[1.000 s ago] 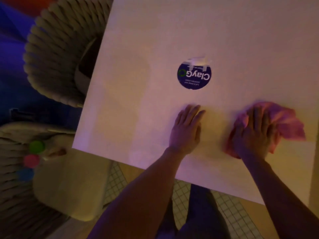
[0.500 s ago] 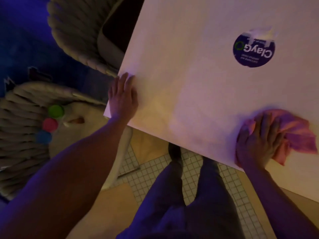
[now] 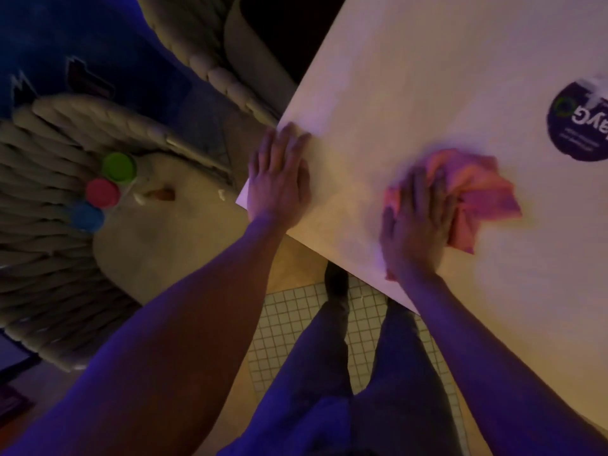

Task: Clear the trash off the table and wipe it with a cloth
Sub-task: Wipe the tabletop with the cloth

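Note:
A white table (image 3: 411,77) fills the upper right of the head view. My right hand (image 3: 416,222) presses flat on a crumpled pink cloth (image 3: 473,189) near the table's near edge; the cloth spreads out to the right of the fingers. My left hand (image 3: 279,179) lies flat, fingers together, on the table's left corner and holds nothing. A round dark sticker (image 3: 582,123) with white lettering is stuck to the table at the far right. No trash shows on the tabletop.
A woven armchair (image 3: 49,258) with a pale cushion stands left of the table; a green, a red and a blue lid (image 3: 102,192) lie on it. A second woven chair (image 3: 210,54) is behind. My legs (image 3: 329,373) stand on small white tiles.
My right hand has slid the pink cloth left along the table, closer to my left hand. My left hand went from mid-table to the left corner and stays there.

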